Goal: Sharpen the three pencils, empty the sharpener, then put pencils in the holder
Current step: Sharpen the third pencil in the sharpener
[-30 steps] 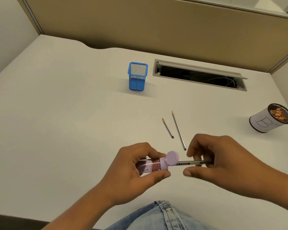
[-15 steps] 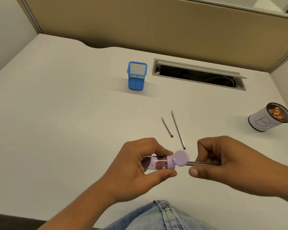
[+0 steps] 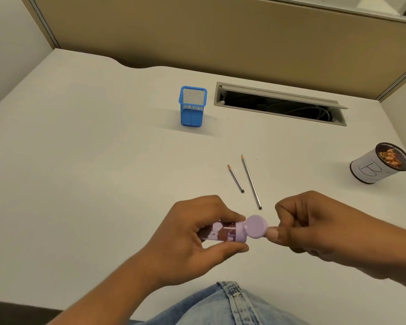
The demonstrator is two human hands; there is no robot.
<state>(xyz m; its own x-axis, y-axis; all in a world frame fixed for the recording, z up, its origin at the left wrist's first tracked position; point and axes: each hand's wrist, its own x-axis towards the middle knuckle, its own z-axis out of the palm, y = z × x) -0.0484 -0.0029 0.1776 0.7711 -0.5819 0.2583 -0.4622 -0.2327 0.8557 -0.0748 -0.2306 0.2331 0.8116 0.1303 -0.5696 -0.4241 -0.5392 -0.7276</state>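
— Low in the middle of the frame, a lilac sharpener (image 3: 63, 234) was held in the left hand (image 3: 192, 233), its fingers (image 3: 223, 249) wrapped around the clear barrel, with the flip lid (image 3: 256, 229) standing open toward the right hand (image 3: 314, 228). What could have gone wrong from there?

— The third pencil was almost wholly hidden: the right hand's fingers (image 3: 273, 233) were pinched narrow just behind the lid, presumably on it, though the shaft could not be seen. If it were twisted at a slant, the lead could be snapped inside. Shavings were visible in the barrel, and with the lid open some could be spilled onto the tabletop (image 3: 80, 160) or the denim lap (image 3: 223, 306) below.

— And what was lying around?

— Two pencils (image 3: 236, 178) (image 3: 251, 182) were laid just above the hands, points toward the top of the frame, near each other but apart. A blue mesh holder (image 3: 192, 106) was set upright at upper centre, empty as far as could be told. A cup marked "B" (image 3: 380, 164), with shavings in it, was placed at the right edge. Nothing was seen to block the way to either; an open cable slot (image 3: 279, 103) was beside the holder, and a pencil could be rolled into it.
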